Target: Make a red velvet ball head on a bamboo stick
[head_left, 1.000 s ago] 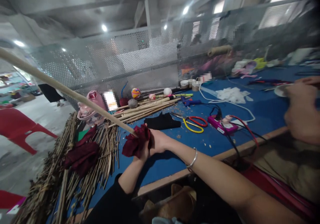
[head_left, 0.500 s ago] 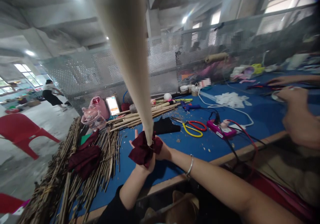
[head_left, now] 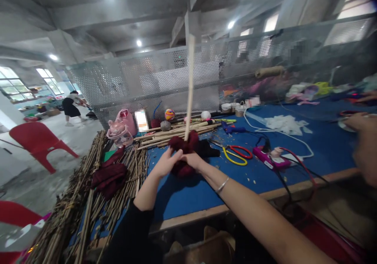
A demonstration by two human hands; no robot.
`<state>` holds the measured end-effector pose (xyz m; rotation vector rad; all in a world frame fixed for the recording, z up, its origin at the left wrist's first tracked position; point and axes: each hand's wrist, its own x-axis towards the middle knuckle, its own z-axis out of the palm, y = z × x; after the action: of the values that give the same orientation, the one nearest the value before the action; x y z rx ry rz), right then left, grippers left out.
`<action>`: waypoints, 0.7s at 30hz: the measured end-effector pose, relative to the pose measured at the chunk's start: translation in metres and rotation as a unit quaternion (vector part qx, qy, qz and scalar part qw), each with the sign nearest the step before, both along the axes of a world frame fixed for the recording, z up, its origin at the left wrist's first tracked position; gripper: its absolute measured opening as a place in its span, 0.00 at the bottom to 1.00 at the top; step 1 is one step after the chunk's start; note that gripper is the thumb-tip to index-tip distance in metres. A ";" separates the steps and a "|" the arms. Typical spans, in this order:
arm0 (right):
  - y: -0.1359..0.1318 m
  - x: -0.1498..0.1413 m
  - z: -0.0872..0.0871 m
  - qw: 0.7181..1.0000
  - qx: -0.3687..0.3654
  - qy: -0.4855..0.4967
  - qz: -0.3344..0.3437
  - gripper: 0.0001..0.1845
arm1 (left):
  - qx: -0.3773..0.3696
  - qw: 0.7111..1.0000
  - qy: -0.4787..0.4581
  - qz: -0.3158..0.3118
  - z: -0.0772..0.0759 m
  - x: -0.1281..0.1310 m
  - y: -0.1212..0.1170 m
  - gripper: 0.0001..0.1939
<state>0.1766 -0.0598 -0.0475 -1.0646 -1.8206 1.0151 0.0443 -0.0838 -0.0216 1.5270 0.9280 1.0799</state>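
My left hand (head_left: 167, 162) and my right hand (head_left: 192, 160) meet above the blue table, both closed around gathered dark red cloth (head_left: 184, 171). A pale wooden stick (head_left: 191, 79) rises nearly upright from the middle of this cloth, its far end pointing up and away. Some fingers are hidden by the cloth. Just beyond my right hand lies a piece of black cloth (head_left: 209, 148). Scissors (head_left: 235, 154) with one red and one yellow handle rest to its right. Another dark red cloth (head_left: 109, 179) lies on thin brown twigs (head_left: 125, 195), left of my left hand.
A blue glue gun (head_left: 233, 129) and a purple power strip (head_left: 269, 158) with cables lie on the right. Pale sticks (head_left: 160, 139) lie behind my hands. A perforated metal screen (head_left: 123, 79) backs the table. A co-worker's hand (head_left: 359, 122) is at far right.
The stick's upper end has swung away from the camera, and it now points away from me. My hands have turned over and closed more around the cloth; the view has shifted left.
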 end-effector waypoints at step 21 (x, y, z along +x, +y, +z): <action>-0.011 0.008 -0.017 0.958 -0.220 0.163 -0.089 0.18 | -0.060 0.997 -0.005 -0.050 -0.034 0.000 -0.007 0.34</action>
<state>0.1841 -0.0707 -0.0646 -1.2096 -1.2381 1.4282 0.0442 -0.0907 -0.0552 1.4528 0.8841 0.9432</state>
